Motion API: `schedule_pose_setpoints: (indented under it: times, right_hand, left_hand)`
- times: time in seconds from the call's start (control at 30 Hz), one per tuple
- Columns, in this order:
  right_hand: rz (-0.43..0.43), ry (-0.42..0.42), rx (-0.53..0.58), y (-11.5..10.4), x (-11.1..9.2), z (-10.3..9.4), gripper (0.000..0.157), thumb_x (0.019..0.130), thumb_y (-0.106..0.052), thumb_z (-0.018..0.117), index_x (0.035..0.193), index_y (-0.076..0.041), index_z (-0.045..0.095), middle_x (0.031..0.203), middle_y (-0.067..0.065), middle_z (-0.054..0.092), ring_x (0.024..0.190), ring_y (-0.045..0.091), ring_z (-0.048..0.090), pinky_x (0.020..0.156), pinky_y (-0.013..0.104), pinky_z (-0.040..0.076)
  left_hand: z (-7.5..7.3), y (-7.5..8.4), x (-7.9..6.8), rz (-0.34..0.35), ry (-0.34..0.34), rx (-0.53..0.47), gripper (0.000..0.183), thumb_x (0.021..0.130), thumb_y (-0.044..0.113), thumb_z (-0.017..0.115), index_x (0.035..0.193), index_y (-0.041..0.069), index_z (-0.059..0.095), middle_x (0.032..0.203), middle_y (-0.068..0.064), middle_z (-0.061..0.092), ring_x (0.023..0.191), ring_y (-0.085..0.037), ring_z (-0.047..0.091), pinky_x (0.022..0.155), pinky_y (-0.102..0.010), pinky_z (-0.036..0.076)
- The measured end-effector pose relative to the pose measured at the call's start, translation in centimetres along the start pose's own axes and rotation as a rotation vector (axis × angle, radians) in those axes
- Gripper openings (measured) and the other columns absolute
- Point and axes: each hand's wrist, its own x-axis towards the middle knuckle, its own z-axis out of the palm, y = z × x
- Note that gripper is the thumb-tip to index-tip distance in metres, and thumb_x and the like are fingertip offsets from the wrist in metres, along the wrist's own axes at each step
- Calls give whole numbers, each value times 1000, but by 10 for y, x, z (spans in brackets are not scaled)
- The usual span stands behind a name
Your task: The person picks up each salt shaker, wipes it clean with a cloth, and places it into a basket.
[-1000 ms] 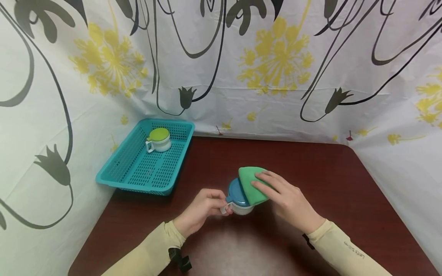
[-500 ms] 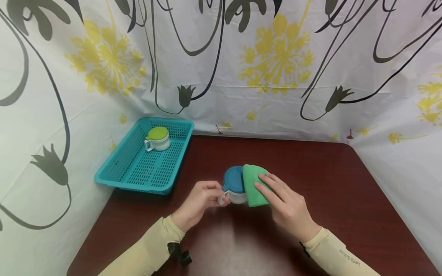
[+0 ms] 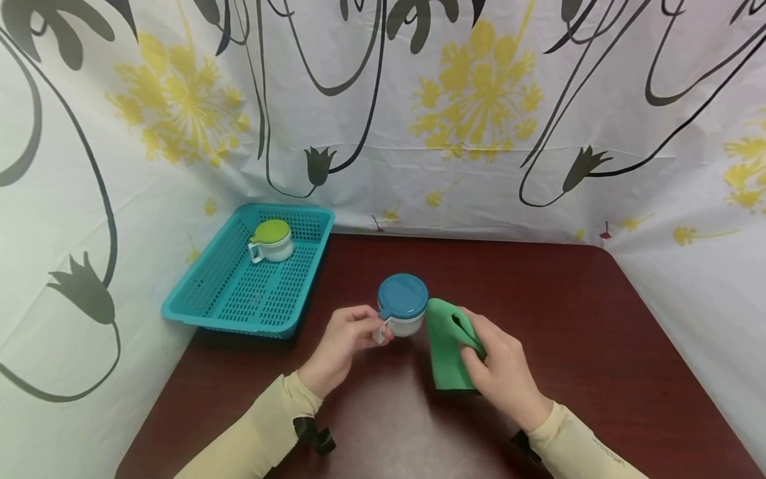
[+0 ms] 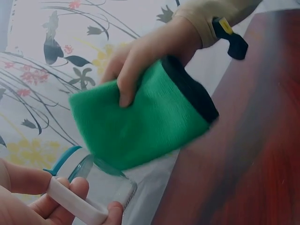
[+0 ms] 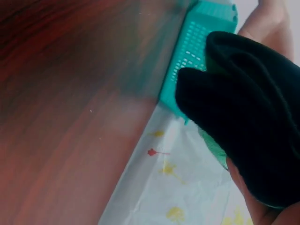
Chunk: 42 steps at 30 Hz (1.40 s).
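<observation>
My left hand [image 3: 350, 340] grips the white handle [image 4: 77, 201] of a small clear jar [image 3: 405, 324] with a blue lid [image 3: 403, 295], above the middle of the table. A folded green cloth [image 3: 445, 346] is pinched between the thumb and fingers of my right hand [image 3: 505, 366], just right of the jar. In the left wrist view the cloth overlaps part of the jar's side; whether they touch I cannot tell. The right wrist view shows the cloth's dark folded edge [image 5: 243, 108] up close, hiding most of that hand.
A turquoise perforated basket [image 3: 239, 319] stands at the table's back left. Inside it sits a similar jar [image 3: 278, 250] with a green lid [image 3: 271, 231]. Beyond the dark red table [image 3: 538, 293] hangs a white flower-patterned curtain [image 3: 371, 199].
The jar has risen and moved slightly away from me. The cloth, earlier against its lid and side, has come down to the right, and my right hand has turned, showing the thumb.
</observation>
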Motion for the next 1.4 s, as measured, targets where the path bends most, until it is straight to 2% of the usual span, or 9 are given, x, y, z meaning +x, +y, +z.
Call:
schedule_pose_setpoints:
  times: [0.17,0.27,0.43,0.63,0.73,0.9,1.1,1.3,1.4]
  right_hand:
    - [-22,3,-87,-4,-1,17,61,89,-14,64,148,-15,50,127,-2,62,100,11,63,76,34,56]
    - [-89,76,-128,-8,1,25,61,86,-13,60,146,-8,52,122,6,62,92,15,65,67,40,58]
    - [-229,157,-207,-11,6,29,62,83,-13,59,144,-4,54,121,15,61,92,26,68,65,45,59]
    - [-460,183,-321,-11,3,38,46,86,-13,56,130,-4,67,109,18,64,80,30,67,52,39,57]
    - [-525,159,-338,-9,-2,44,39,91,-14,52,125,-6,70,104,16,65,75,27,64,45,33,52]
    - [-501,114,-312,-5,-8,45,41,89,-15,56,128,-9,69,106,14,64,77,26,64,43,32,51]
    - [-484,105,-299,-5,-9,42,42,91,-17,54,130,-9,68,106,13,64,78,25,66,44,32,51]
    - [-487,190,-235,-9,4,33,46,84,-12,51,125,-3,70,103,14,65,78,25,67,45,33,52]
    - [-491,244,-218,-12,14,27,44,84,-11,52,123,-2,71,102,15,66,77,24,68,46,35,53]
  left_hand:
    - [8,-5,1,-18,-17,-33,21,94,11,65,93,-10,65,91,-25,67,91,-39,66,89,-46,56]
    - [12,-5,0,6,-17,-56,23,94,11,64,93,-12,64,91,-26,67,92,-40,66,89,-46,55]
    - [19,1,-1,53,-11,-78,25,94,14,66,93,-10,65,92,-26,68,94,-44,66,89,-47,55]
    - [22,5,-4,45,28,-62,22,94,14,67,93,-8,68,90,-18,70,88,-31,68,86,-45,57]
    - [22,7,-6,53,34,-58,21,94,13,67,93,-8,68,90,-18,70,89,-31,68,89,-48,55]
    - [21,11,-7,73,7,-54,23,94,15,68,94,-8,68,93,-22,69,94,-36,66,94,-55,51]
    - [21,11,-8,48,3,-41,25,94,17,68,94,-8,68,93,-22,69,94,-34,66,92,-51,53]
    - [19,10,-9,42,-2,-21,24,94,16,67,94,-8,68,92,-23,69,93,-37,67,89,-47,55]
    - [19,9,-10,39,2,-22,25,95,16,66,93,-9,67,92,-24,68,93,-38,67,89,-47,55]
